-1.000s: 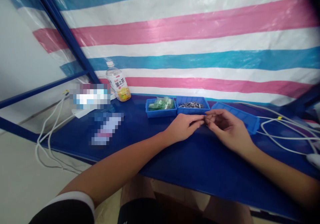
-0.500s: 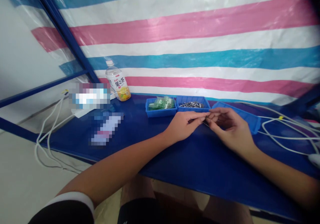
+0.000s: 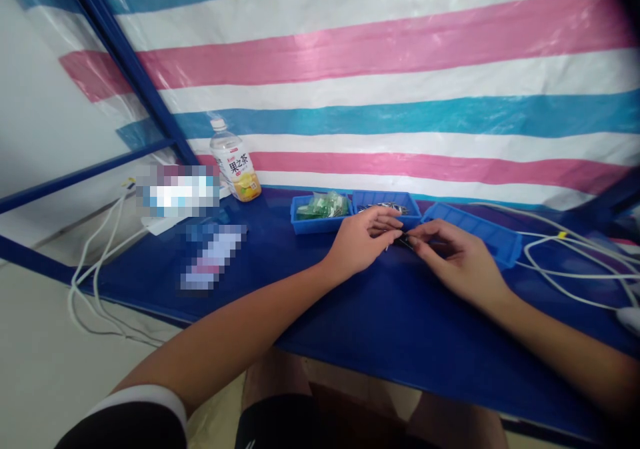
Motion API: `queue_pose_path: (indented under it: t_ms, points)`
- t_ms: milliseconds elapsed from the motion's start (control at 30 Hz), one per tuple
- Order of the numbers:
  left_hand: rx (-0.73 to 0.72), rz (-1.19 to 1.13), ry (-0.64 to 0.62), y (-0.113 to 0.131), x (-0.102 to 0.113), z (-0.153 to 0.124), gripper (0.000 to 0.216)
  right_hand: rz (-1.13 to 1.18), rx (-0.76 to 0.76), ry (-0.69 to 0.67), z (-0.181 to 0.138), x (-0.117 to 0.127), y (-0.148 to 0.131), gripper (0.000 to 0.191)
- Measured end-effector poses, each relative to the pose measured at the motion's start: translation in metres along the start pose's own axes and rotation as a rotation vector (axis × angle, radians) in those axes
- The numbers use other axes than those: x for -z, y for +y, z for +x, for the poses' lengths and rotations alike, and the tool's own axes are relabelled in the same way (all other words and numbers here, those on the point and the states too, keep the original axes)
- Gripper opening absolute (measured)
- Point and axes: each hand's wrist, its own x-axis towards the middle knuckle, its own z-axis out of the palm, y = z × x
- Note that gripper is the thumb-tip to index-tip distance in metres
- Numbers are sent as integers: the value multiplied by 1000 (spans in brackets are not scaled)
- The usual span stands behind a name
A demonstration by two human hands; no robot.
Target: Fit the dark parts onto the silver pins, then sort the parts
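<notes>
Between both hands, above the blue tabletop, is a small dark piece (image 3: 403,239) that is too small to name. My left hand (image 3: 361,239) pinches its left side between thumb and fingers. A thin light tip shows just under the left thumb. From the right, my right hand (image 3: 457,255) pinches the same dark piece with thumb and index finger. Just behind the hands stands a blue bin of small metal parts (image 3: 411,213), partly covered by my left fingers. Left of it is a blue bin (image 3: 320,225) with green plastic packets (image 3: 327,205).
A third blue bin (image 3: 507,245) lies behind my right hand, its inside partly hidden. White cables (image 3: 575,277) run along the right side. A drink bottle (image 3: 236,162) and blurred-out items stand at the left, beside a blue metal frame (image 3: 125,62).
My left hand has shifted slightly left and its fingers have curled. The hands are a little farther apart, and the dark piece between them now shows.
</notes>
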Motion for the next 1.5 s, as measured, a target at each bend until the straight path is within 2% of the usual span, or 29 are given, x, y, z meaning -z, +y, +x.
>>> queue_pose_path:
  t_ms: [100, 267, 467, 667, 733, 867, 1067, 1233, 1367, 1500]
  points:
    - [-20, 6, -20, 3, 0, -1, 38, -6, -9, -17, 0, -1, 3, 16]
    - [-19, 15, -79, 8, -2, -5, 41, 129, -90, -13, -2, -4, 12, 18]
    - [-15, 9, -72, 9, -2, -5, 42, 218, -71, -57, -3, -6, 12, 19]
    - [-10, -9, -84, 8, -3, -5, 39, 225, -50, -43, -2, -8, 11, 20]
    - [-10, 9, -66, 9, -3, -4, 40, 214, -28, -45, -1, -6, 9, 22]
    - [-3, 179, -21, 13, 0, -5, 27, 126, 6, -51, -1, -1, 6, 30]
    - [15, 238, -112, 15, 1, -10, 36, -13, -66, 54, -2, 3, 9, 19]
    - [-62, 293, -130, 14, 0, -9, 31, -26, 12, 48, 0, 2, 6, 14]
    - [-72, 247, -97, 11, 0, -7, 24, -31, 41, -6, 0, 2, 7, 14]
    - [-4, 110, -41, 5, 0, -4, 10, 4, 13, -30, -1, 0, 11, 17]
